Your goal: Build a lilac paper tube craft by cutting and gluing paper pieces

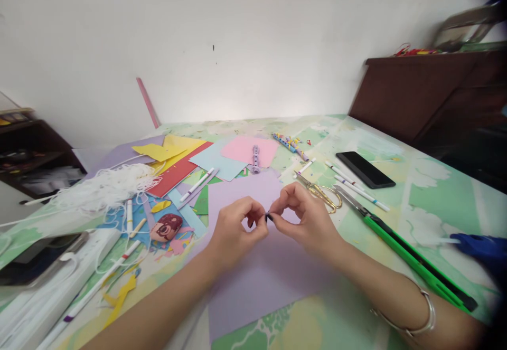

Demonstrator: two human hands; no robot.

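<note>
Above a lilac sheet of paper (269, 281), my left hand (240, 226) and my right hand (307, 220) meet fingertip to fingertip. Both are closed in a pinch, thumb against forefinger. Whatever lies between the fingertips is too small to make out. Just past the sheet's far edge lies a small decorated purple paper roll (255, 159). Gold-handled scissors (322, 194) rest to the right of my right hand, beside a green box cutter (412, 255) with its blade out.
Coloured paper sheets (233, 154), a heap of white string (106, 191) and a red patterned case (166, 227) lie left and ahead. A black phone (365, 169), several markers (362, 191) and a blue glue gun (481, 249) are on the right. A white power strip (59, 292) sits at near left.
</note>
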